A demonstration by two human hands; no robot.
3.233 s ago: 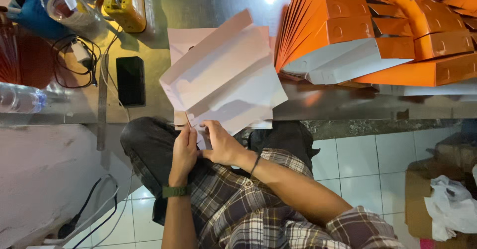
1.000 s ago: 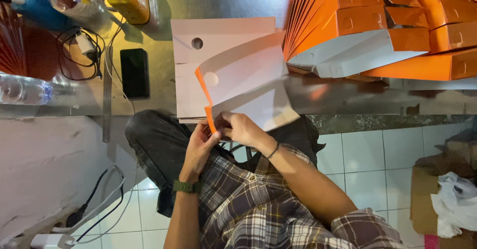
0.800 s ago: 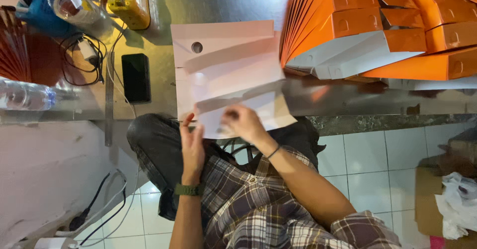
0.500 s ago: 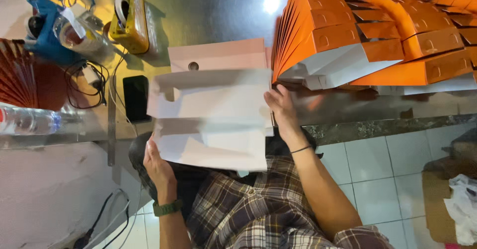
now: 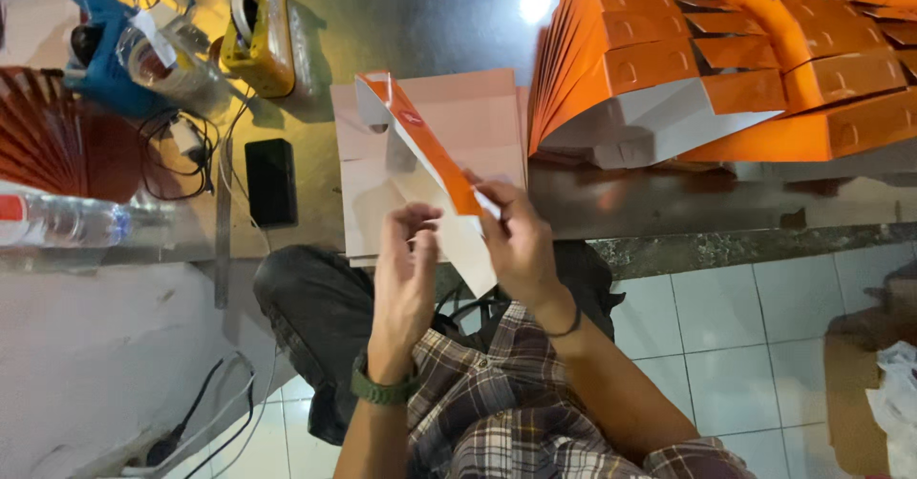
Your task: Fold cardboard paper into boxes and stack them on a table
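Both hands meet over the near edge of the grey metal tabletop (image 5: 401,21), holding one flat cardboard box blank, orange outside and white inside (image 5: 435,169). The right hand (image 5: 521,240) has its grip closed on the blank's near end, thumb and fingers pinching the orange strip where it meets the white panel. The left hand (image 5: 406,269) is loosely curled, its fingertips (image 5: 420,216) touching the white face just beside the right hand; how firmly it presses cannot be told. The blank is folded narrow and stands tilted, its orange strip running from the hands up and to the left, above a stack of pale flat cardboard sheets (image 5: 478,116) lying on the tabletop.

Half a second ago the blank was spread wide and white between hands held well apart; now it is folded in to a slim band and the hands have come together. The left hand, then low at the blank's near left corner, has risen next to the right one.

To the right lies a fanned pile of folded orange boxes (image 5: 726,68). To the left a black phone (image 5: 272,181) lies flat, with a yellow tape dispenser (image 5: 258,40) farther off and a clear plastic bottle (image 5: 57,221) at the left edge.
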